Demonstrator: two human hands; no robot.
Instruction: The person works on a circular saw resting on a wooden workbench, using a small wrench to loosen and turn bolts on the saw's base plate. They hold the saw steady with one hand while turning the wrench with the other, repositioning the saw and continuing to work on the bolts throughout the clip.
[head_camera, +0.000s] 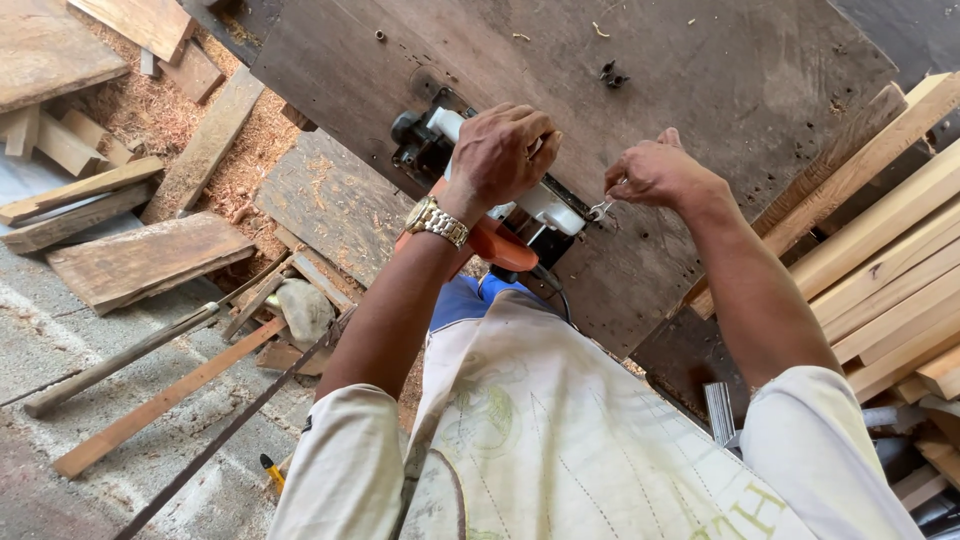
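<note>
Left hand (503, 152) closed over the white handle of a power tool (520, 215) set into the dark wooden surface (720, 80). Right hand (655, 172) just beside it, fingers (618, 186) pinched on a small metal key (600, 209) at the tool's end. Stacked planks (890, 270) to the right, sawdust (150, 105) on the floor at left.

Power tool set in the tabletop, with timber around it

The power tool (500, 200) sits in the tabletop (700, 90); stacked planks (890, 270) lie right of it, loose boards (140, 260) and sawdust (200, 150) on the floor left of it.
</note>
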